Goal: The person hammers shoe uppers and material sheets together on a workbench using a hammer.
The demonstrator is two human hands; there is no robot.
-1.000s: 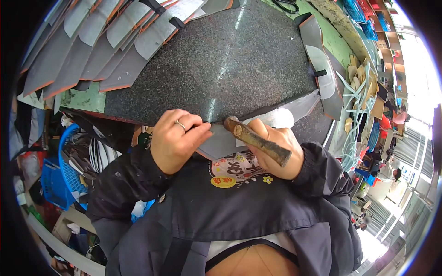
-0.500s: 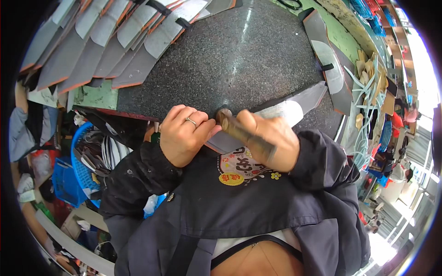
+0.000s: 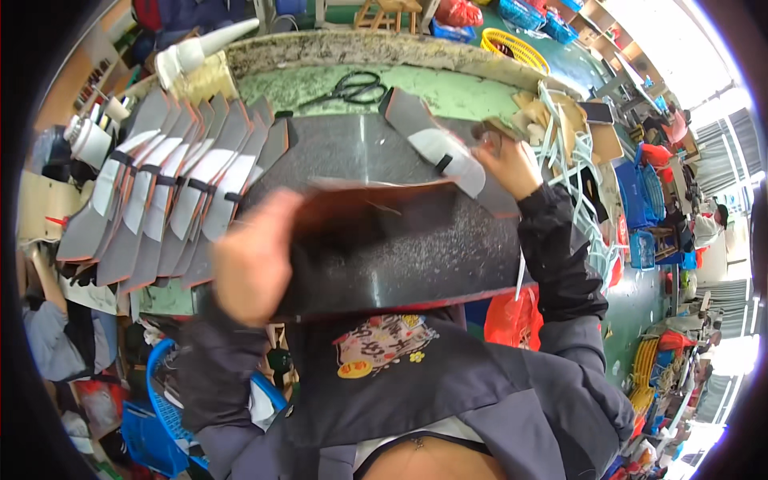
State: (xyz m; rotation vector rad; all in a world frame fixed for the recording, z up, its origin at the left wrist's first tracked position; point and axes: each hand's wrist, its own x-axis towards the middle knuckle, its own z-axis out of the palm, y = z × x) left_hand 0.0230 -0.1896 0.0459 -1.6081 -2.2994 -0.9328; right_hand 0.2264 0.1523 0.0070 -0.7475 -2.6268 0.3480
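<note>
My left hand (image 3: 252, 260), smeared by motion, is closed on one end of a flat leather-like panel (image 3: 384, 212). The panel is raised and tilted over the dark speckled slab (image 3: 448, 276), with its dark brown side and orange edge showing. My right hand (image 3: 510, 164) is at the slab's right side, wrapped round a brown hammer (image 3: 498, 132) that is blurred and partly hidden by the fingers. Just left of that hand lies a grey panel (image 3: 440, 148) with a whitish patch and a black loop.
At the left, several similar grey panels (image 3: 172, 188) overlap in a row. Black scissors (image 3: 348, 90) lie on the green surface beyond the slab. Pale straps (image 3: 556, 152) and brown scraps (image 3: 552, 116) heap at the right. A blue basket (image 3: 160, 392) stands below at the left.
The panel has left the slab's near edge and is lifted and turned in my left hand, which moved left. My right hand moved right and away with the hammer. The view has shifted too.
</note>
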